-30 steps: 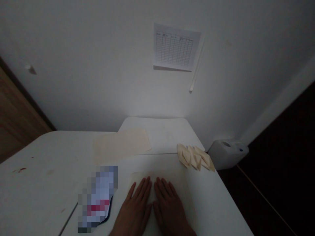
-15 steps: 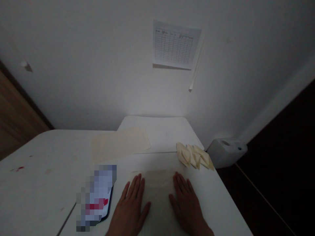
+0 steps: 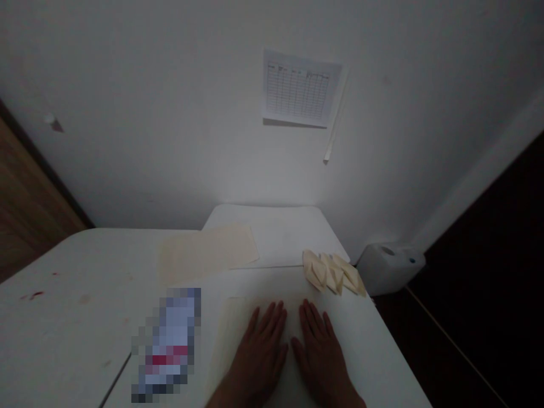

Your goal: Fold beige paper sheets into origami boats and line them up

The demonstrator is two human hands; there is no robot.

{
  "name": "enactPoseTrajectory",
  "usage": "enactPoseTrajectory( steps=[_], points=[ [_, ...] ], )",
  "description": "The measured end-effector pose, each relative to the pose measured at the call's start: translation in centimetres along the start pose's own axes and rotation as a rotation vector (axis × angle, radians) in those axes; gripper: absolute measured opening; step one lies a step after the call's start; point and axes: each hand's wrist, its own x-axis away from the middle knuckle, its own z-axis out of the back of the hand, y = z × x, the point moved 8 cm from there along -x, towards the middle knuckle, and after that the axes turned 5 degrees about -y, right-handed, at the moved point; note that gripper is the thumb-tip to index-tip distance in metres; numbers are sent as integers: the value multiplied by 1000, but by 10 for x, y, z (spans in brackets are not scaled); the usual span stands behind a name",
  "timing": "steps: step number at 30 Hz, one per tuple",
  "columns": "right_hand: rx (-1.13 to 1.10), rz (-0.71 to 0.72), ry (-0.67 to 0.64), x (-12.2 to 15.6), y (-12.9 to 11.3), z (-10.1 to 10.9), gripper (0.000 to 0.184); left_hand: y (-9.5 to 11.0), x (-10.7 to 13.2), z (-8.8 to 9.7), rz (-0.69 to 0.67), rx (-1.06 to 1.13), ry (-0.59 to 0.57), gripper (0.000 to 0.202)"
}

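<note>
A white wall [image 3: 127,113] is filling the upper part of the frame, and a printed grid sheet [image 3: 300,88] is being displayed on it at upper centre. A white tabletop [image 3: 63,266] is stretching across the lower part, while a white plastic canister [image 3: 389,269] is sitting just beyond its right edge. On the tabletop, a cream paper sheet [image 3: 206,252] is lying at centre, folded paper pieces [image 3: 331,273] are overlapping in a row right of centre, and a packet [image 3: 168,345], too blurred to identify, is lying at lower left. At lower centre, a pale paper sheet [image 3: 236,328] is being pressed flat on the tabletop, so smoothing is judged to be the step in hand. The left hand [image 3: 259,360] and right hand [image 3: 321,362] are resting palm down on it, apart, with fingers spread, clamped on nothing. Compared with the earlier frame, the hands are being drawn closer together.
</note>
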Motion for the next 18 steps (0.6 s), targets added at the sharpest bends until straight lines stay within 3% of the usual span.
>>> enactPoseTrajectory(
  steps=[5,13,18],
  points=[
    [-5,3,5,-1,2,-2,61,2,-8,-12,8,21,-17,56],
    [-8,-23,25,0,3,-1,61,-50,28,-10,178,-78,25,61],
    [-33,-59,60,-2,9,-1,65,-67,36,-7,244,-58,23,59]
  ],
)
